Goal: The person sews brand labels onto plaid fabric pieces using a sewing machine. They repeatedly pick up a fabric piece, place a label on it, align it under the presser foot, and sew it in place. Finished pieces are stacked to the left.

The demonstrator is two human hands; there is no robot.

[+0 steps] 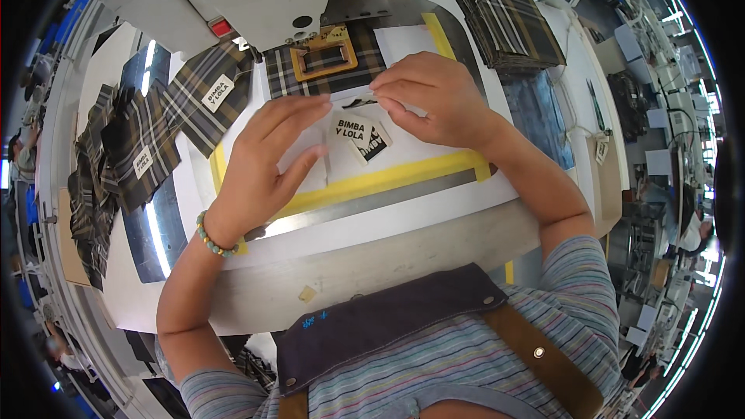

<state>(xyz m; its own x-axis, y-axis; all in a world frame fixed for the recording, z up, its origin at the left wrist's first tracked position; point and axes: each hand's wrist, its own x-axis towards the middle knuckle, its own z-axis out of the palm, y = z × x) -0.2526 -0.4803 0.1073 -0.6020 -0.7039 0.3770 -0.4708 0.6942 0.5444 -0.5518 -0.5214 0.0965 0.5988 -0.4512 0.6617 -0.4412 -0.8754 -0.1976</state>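
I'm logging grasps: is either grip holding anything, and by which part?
The left grip holds nothing visible. The right grip is near the right end of a small dark piece; whether it pinches that end cannot be told.

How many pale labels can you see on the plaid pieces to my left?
2: the upper label, toward the white machine, and the lower label, farther left and nearer you. More may be hidden among the overlapping plaid pieces.
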